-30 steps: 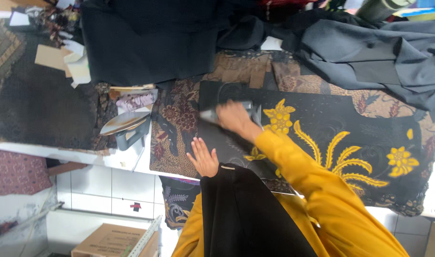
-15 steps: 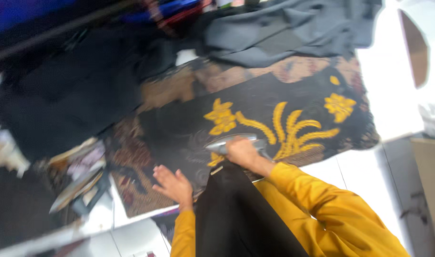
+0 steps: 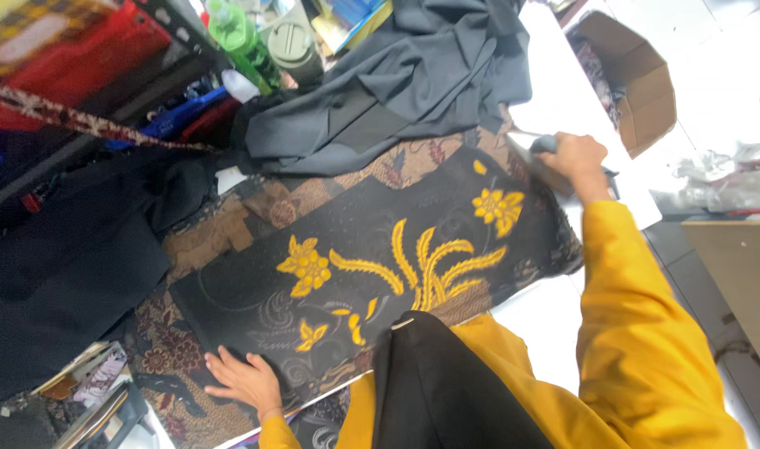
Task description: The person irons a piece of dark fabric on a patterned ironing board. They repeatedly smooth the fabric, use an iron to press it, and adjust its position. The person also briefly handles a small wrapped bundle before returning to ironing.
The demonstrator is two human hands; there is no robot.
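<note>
A black cloth point(image 3: 371, 249) with yellow flowers and leaves lies spread across a patterned brown ironing pad point(image 3: 222, 224). My right hand point(image 3: 575, 160), in a yellow sleeve, grips the dark handle of an iron point(image 3: 529, 148) at the cloth's far right end. The iron's silver soleplate rests on the cloth edge. My left hand point(image 3: 242, 378) lies flat with fingers spread on the cloth's lower left corner. A black garment point(image 3: 446, 391) hangs down my front and hides part of the near edge.
A crumpled grey garment point(image 3: 396, 83) lies behind the cloth. A dark fabric pile point(image 3: 64, 266) fills the left. A green bottle point(image 3: 238, 37) and red bin point(image 3: 80, 50) stand at the back. An open cardboard box point(image 3: 638, 75) and plastic bags point(image 3: 729, 179) sit on the floor at right.
My right hand has slid the iron from the middle of the cloth to its right end. My left hand stays pressed on the left part. The view has swung round.
</note>
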